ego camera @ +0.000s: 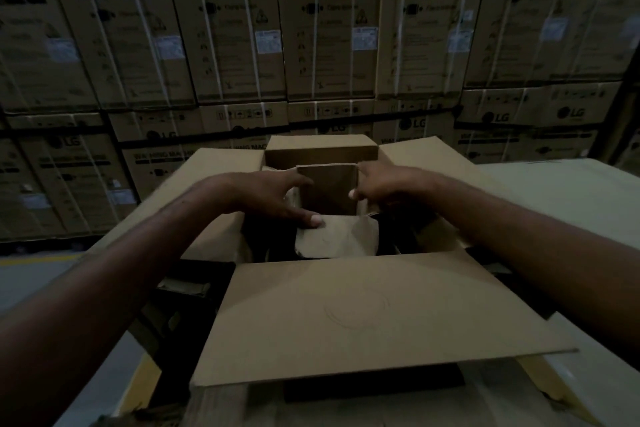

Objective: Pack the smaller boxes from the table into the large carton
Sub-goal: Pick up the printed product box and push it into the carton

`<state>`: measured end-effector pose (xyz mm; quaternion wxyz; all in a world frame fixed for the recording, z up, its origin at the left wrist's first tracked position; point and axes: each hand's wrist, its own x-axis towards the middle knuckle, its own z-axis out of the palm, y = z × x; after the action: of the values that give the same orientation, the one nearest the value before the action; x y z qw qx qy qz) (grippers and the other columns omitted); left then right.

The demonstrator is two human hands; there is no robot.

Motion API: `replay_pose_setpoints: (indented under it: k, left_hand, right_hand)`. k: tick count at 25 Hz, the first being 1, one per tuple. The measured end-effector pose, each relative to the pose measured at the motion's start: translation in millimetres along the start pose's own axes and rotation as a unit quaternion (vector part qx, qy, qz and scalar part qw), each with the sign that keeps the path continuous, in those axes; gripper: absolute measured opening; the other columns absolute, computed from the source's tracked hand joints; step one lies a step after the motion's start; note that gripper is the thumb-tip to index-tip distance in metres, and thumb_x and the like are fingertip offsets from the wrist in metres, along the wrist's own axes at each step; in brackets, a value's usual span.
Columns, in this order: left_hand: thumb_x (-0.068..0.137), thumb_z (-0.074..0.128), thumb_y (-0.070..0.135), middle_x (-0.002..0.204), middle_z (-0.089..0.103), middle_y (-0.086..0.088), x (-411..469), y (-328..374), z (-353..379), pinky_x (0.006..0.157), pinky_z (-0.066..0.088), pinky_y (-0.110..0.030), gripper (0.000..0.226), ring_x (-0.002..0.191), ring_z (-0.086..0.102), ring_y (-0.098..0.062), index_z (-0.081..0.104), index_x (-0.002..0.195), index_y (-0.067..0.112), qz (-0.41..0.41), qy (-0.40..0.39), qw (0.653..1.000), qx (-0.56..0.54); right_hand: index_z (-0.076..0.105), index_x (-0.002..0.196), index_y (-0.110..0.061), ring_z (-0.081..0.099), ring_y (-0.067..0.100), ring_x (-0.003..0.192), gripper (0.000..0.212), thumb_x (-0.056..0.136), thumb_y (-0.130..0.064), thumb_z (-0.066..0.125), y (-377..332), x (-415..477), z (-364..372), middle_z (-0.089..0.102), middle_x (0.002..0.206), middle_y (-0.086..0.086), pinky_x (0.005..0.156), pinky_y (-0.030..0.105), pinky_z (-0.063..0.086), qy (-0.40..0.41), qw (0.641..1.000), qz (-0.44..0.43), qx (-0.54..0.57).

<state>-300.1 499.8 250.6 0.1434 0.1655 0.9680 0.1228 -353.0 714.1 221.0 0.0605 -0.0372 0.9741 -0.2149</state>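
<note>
A large brown carton stands open in front of me, its four flaps spread outward. Inside its dark opening sits a small brown box with its own top open and one flap hanging toward me. My left hand holds the small box's left side, thumb pressed on the hanging flap. My right hand grips the box's right wall, fingers over its top edge. The bottom of the carton is too dark to see.
A wall of stacked washing-machine cartons with white straps fills the background. A pale table surface lies to the right of the carton. Grey floor with a yellow line shows at the left.
</note>
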Motion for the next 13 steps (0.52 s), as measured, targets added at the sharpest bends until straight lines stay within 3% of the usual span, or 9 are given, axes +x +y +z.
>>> replay_pose_setpoints:
  k: [2, 5, 8, 11, 13]
  left_hand:
    - [0.081, 0.068, 0.064, 0.169, 0.012, 0.000, 6, 3, 5, 0.119, 0.027, -0.043, 0.091, 0.153, 0.019, -0.027, 0.029, 0.157, 0.035, -0.008, -0.016, 1.000, -0.017]
    - [0.081, 0.069, 0.061, 0.168, 0.013, 0.000, 9, 4, 8, 0.118, 0.028, -0.041, 0.089, 0.152, 0.020, -0.027, 0.032, 0.156, 0.033, -0.003, -0.012, 1.000, -0.028]
    - [0.082, 0.072, 0.056, 0.166, 0.022, -0.002, 5, -3, 6, 0.116, 0.030, -0.041, 0.087, 0.151, 0.025, -0.027, 0.033, 0.156, 0.032, 0.012, 0.007, 1.000, -0.019]
    - [0.083, 0.072, 0.055, 0.164, 0.026, -0.003, 3, -6, 7, 0.114, 0.031, -0.040, 0.084, 0.149, 0.027, -0.026, 0.036, 0.155, 0.031, 0.015, 0.010, 1.000, -0.018]
    - [0.081, 0.071, 0.061, 0.166, 0.023, -0.002, 3, -4, 8, 0.115, 0.031, -0.040, 0.086, 0.150, 0.027, -0.026, 0.036, 0.154, 0.032, 0.014, 0.009, 1.000, -0.020]
  right_hand:
    - [0.030, 0.158, -0.013, 0.055, 0.026, 0.126, 0.069, 0.099, -0.023, 0.065, 1, -2, 11, 0.048, 0.150, 0.010, 0.091, 0.030, 0.048, -0.036, 0.999, 0.005, -0.015]
    - [0.023, 0.161, -0.015, 0.055, 0.025, 0.128, 0.072, 0.101, -0.018, 0.062, 3, -9, 5, 0.043, 0.155, 0.011, 0.087, 0.031, 0.047, -0.020, 1.000, 0.005, 0.017]
    - [0.026, 0.161, -0.020, 0.057, 0.026, 0.125, 0.069, 0.101, -0.014, 0.060, 7, -16, 0, 0.043, 0.155, 0.011, 0.100, 0.038, 0.052, -0.016, 0.998, -0.009, 0.058]
    - [0.025, 0.161, -0.026, 0.040, 0.028, 0.145, 0.068, 0.102, -0.022, 0.059, 9, -29, 4, 0.026, 0.167, 0.007, 0.112, 0.044, 0.043, -0.056, 0.997, -0.033, 0.033]
    - [0.024, 0.162, -0.027, 0.034, 0.028, 0.149, 0.067, 0.104, -0.028, 0.057, 6, -42, 4, 0.024, 0.168, 0.007, 0.115, 0.039, 0.036, -0.037, 0.997, -0.046, 0.040]
